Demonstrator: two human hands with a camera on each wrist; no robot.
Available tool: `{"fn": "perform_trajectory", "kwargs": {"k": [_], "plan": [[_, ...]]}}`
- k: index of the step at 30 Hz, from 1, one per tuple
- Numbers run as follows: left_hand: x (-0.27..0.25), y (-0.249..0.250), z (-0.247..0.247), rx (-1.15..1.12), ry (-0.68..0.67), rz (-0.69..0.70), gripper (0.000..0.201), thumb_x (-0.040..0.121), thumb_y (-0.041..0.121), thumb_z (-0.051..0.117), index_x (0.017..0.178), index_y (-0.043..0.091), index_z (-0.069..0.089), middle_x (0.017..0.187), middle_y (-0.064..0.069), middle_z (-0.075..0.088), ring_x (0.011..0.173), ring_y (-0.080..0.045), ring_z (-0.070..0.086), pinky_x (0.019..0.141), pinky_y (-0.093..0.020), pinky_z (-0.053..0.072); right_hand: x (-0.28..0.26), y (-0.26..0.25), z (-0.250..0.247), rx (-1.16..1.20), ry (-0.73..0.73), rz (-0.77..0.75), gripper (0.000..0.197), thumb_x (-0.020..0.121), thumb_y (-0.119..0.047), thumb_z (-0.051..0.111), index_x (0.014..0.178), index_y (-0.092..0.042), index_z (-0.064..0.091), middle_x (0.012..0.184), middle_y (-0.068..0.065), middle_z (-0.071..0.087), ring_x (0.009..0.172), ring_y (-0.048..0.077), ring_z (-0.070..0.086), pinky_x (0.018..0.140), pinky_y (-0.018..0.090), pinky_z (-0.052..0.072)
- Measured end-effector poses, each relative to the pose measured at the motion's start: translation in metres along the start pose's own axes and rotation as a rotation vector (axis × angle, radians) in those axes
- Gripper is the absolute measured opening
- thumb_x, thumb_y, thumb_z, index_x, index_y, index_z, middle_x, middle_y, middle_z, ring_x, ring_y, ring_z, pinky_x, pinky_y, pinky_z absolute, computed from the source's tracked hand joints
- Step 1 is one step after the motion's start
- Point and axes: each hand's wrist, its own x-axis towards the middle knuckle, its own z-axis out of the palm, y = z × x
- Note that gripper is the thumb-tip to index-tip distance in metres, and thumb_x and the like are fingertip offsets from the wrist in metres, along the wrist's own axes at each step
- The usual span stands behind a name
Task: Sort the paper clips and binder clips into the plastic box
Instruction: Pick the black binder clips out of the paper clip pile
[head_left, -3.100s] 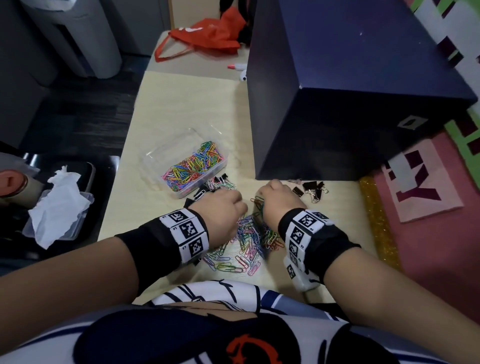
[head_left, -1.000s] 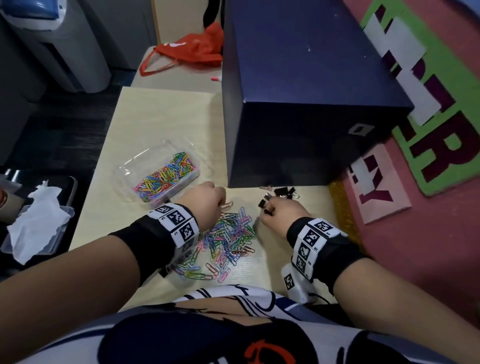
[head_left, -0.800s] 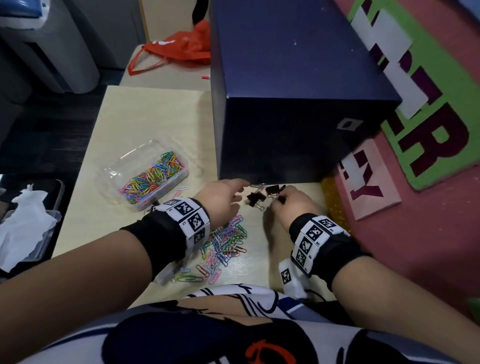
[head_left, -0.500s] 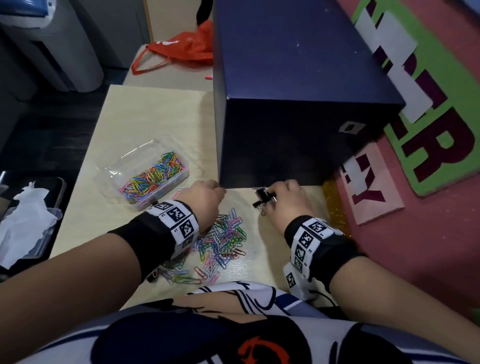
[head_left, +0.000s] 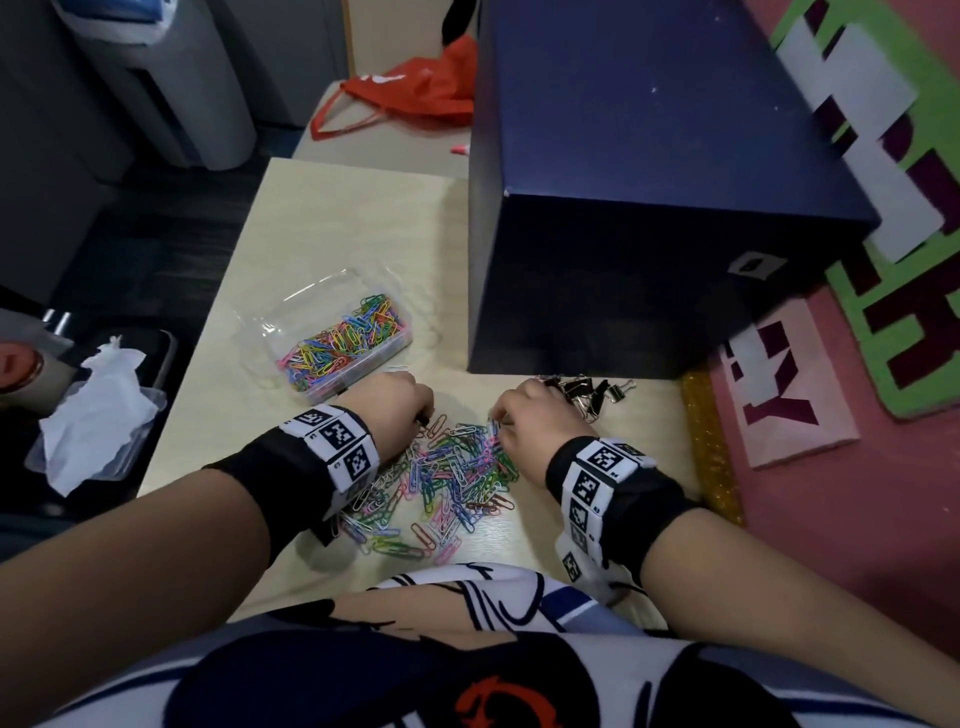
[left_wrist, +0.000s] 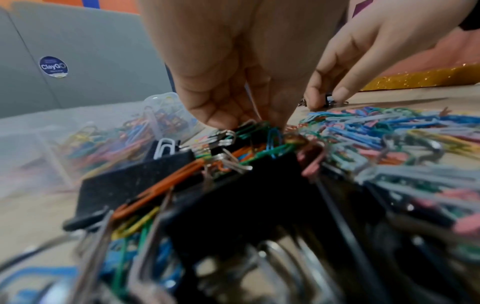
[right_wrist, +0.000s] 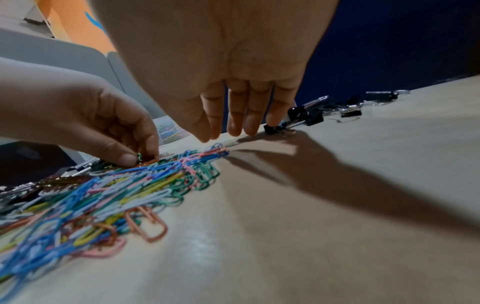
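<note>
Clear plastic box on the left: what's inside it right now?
The clear plastic box holds only multicoloured paper clips in its near half. Whatever lies beneath them is covered.

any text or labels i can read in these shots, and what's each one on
"ClayGO": round dark blue sticker on the grey panel; its smaller lines are too blurred to read.
"Y": cut-out letter on the pink card; the shape above it is unclear.
Square coded tags on both wristbands: patterns, no readable words.

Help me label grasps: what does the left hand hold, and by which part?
Left hand pinches a green paper clip by one end, atop the pile.
</note>
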Motion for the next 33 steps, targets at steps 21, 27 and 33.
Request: {"fn": "perform_trajectory", "kwargs": {"k": [21, 27, 33], "plan": [[-0.039, -0.031, -0.014, -0.126, 0.034, -0.060, 0.020, 0.080, 0.019, 0.059, 0.098, 0.026, 0.061, 0.102, 0.001, 0.061, 0.097, -0.021, 0.059, 0.081, -0.031, 0.049, 0.026, -0.048, 0.007, -0.024, -0.100, -0.149, 0.031, 0.094, -0.023, 0.047, 0.121, -0.029, 0.059, 0.121, 0.000, 0.051, 0.119, 0.024, 0.045, 0.100, 0.038, 0.041], [-0.054, -0.036, -0.005, 0.051, -0.160, -0.048, 0.031, 0.075, 0.039, 0.068, 0.099, 0.024, 0.054, 0.101, 0.000, 0.056, 0.094, -0.023, 0.056, 0.076, -0.034, 0.049, 0.030, -0.064, 0.014, -0.145, -0.144, -0.154, 0.034, 0.094, -0.030, 0.050, 0.127, -0.029, 0.051, 0.120, 0.004, 0.049, 0.116, 0.027, 0.048, 0.092, 0.038, 0.043], [-0.056, -0.036, 0.000, 0.130, -0.158, 0.022, 0.032, 0.081, 0.039, 0.063, 0.107, 0.024, 0.054, 0.109, -0.004, 0.051, 0.100, -0.027, 0.057, 0.075, -0.035, 0.046, 0.027, -0.067, 0.018, -0.153, -0.068, -0.086, 0.028, 0.091, -0.033, 0.055, 0.117, -0.021, 0.053, 0.119, 0.005, 0.048, 0.116, 0.027, 0.045, 0.093, 0.040, 0.041]]}}
